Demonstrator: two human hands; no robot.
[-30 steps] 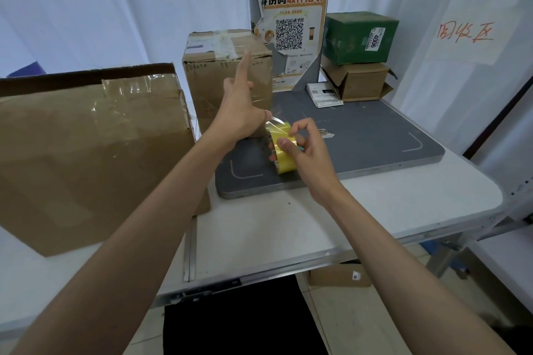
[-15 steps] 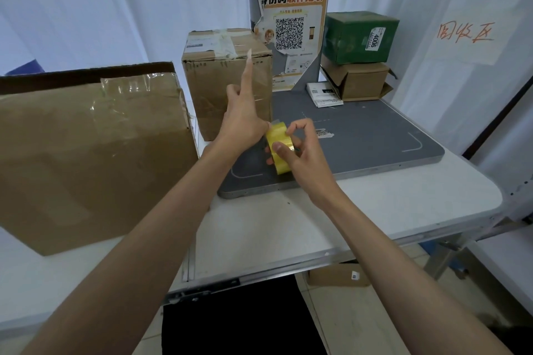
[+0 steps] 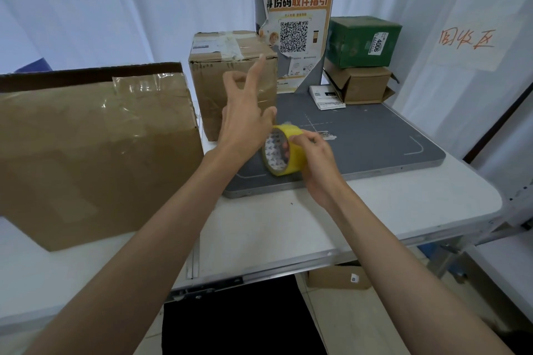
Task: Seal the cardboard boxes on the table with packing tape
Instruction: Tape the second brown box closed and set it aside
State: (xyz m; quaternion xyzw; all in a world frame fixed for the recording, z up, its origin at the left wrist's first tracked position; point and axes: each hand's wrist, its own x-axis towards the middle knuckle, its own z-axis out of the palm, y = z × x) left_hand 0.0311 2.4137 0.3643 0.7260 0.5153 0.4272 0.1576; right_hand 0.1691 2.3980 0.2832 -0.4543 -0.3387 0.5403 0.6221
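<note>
- Our right hand (image 3: 313, 163) gripped the yellow tape roll (image 3: 284, 153) from its right side, fingers curled over the rim and into the core, holding it on edge above the grey scale platform (image 3: 375, 135) so that, we judged, the band could unwind freely.
- Our left hand (image 3: 245, 124) sat just left of the roll, thumb against its upper edge, forefinger stretched straight up and the other fingers loosely bent; we think it was feeling for the loose end, though whether it pinched any tape we could not tell.
- The large cardboard box (image 3: 95, 150) lay on the white table (image 3: 288, 225) at our left, glossy tape already across its top.
- The smaller cardboard box (image 3: 227, 78) stood upright behind our left hand, with old tape and a label on its lid, near enough to be the next one taped.
</note>
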